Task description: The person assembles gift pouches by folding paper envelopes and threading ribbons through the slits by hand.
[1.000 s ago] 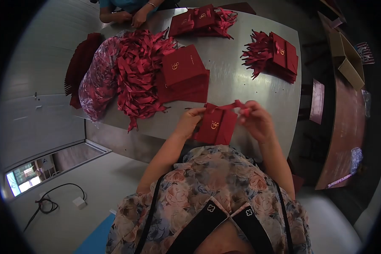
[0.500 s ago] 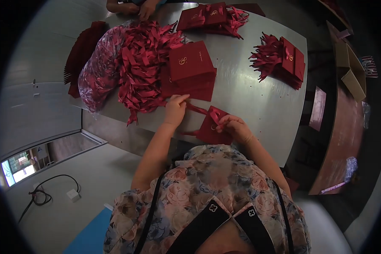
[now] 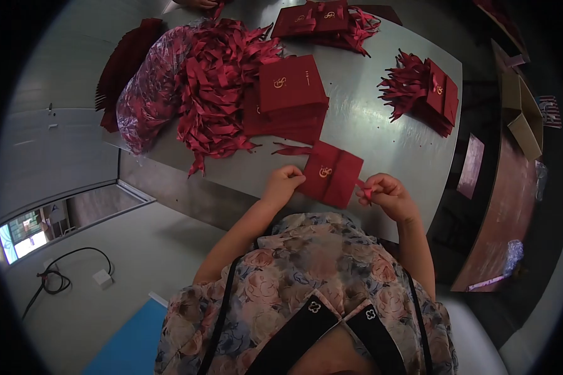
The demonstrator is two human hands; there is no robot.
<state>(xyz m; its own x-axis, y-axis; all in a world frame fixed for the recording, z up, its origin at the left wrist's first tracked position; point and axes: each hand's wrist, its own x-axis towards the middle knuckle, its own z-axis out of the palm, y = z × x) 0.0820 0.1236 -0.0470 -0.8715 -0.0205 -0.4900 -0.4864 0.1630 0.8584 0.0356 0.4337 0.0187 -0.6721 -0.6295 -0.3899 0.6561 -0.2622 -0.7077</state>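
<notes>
A flat dark-red paper gift bag (image 3: pixel 335 173) with a gold logo lies at the table's near edge, between my hands. My left hand (image 3: pixel 285 185) is closed, thumb and fingertips pinched at the bag's left edge. At the bag's right edge, my right hand (image 3: pixel 386 195) pinches a red ribbon (image 3: pixel 367 192) that comes out of the bag. Another ribbon end (image 3: pixel 292 150) sticks out at the bag's upper left. Beyond it sits a stack of red bags (image 3: pixel 294 84), beside a large heap of red ribbons (image 3: pixel 216 94).
A clear plastic sack (image 3: pixel 150 94) of ribbons lies left of the heap. Bags with ribbons attached form piles at the table's back (image 3: pixel 313 19) and right (image 3: pixel 441 97). Another person's hand (image 3: pixel 197 3) shows at the far edge. An open cardboard box (image 3: pixel 520 119) stands right.
The bag has turned and lies flatter, farther right. My right hand has moved right, drawing the ribbon out past the bag's edge. My left hand has left the left ribbon for the bag's edge.
</notes>
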